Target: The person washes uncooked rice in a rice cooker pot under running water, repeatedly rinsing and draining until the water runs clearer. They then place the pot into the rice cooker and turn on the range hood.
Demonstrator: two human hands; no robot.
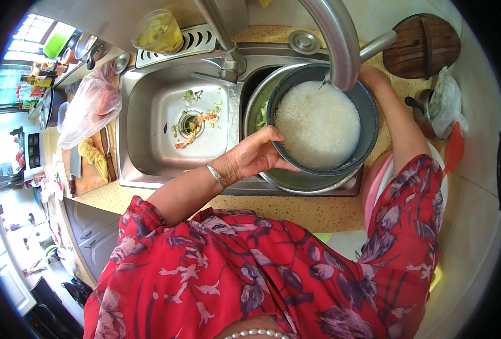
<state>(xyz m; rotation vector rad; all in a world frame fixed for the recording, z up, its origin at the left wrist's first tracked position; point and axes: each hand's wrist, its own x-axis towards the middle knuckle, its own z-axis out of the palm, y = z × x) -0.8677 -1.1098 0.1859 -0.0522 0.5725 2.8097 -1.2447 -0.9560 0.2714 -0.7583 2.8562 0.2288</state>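
Note:
A dark grey pot of rice in cloudy water is held over the right sink basin, below the curved metal spout. My left hand grips its near left rim, thumb on top and fingers beneath. My right hand is at the far right side of the pot, its fingers partly hidden behind the spout and rim. Under the pot, a large metal bowl with some green vegetable pieces sits in the basin. Whether water is flowing from the spout, I cannot tell.
Vegetable scraps lie around the drain of the left basin. A cleaver and yellow cloth rest on a cutting board. A plastic bag is beside the sink. A round wooden lid stands at the back right.

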